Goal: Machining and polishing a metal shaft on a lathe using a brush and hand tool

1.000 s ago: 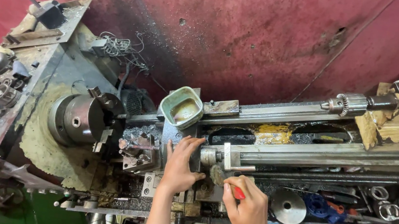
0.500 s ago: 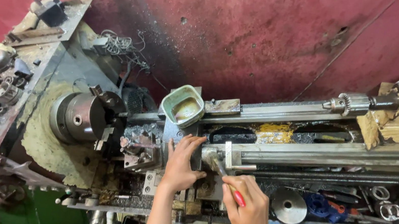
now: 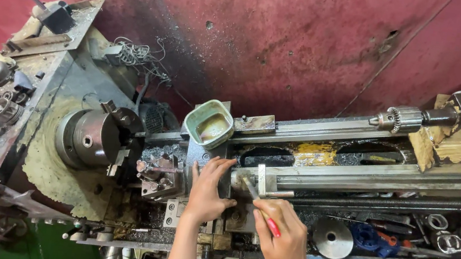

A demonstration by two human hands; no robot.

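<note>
I look down on an old, greasy metal lathe (image 3: 356, 170). My left hand (image 3: 208, 189) lies flat on the carriage, fingers spread, just right of the tool post (image 3: 160, 175). My right hand (image 3: 281, 237) grips a thin red-handled tool (image 3: 267, 219) like a pen, its metal tip pointing up-left at the end of a steel bar (image 3: 259, 181) on the carriage. The chuck (image 3: 89, 139) stands to the left with nothing in its jaws.
A pale green square cup (image 3: 209, 122) with brown liquid sits on the bed behind the carriage. A drill chuck (image 3: 401, 119) sticks out of the tailstock at right. A metal disc (image 3: 332, 238), blue parts and rings lie in the front tray. A red wall stands behind.
My right hand has shifted slightly left, bringing the tool tip closer to the bar end. My left hand stays on the carriage.
</note>
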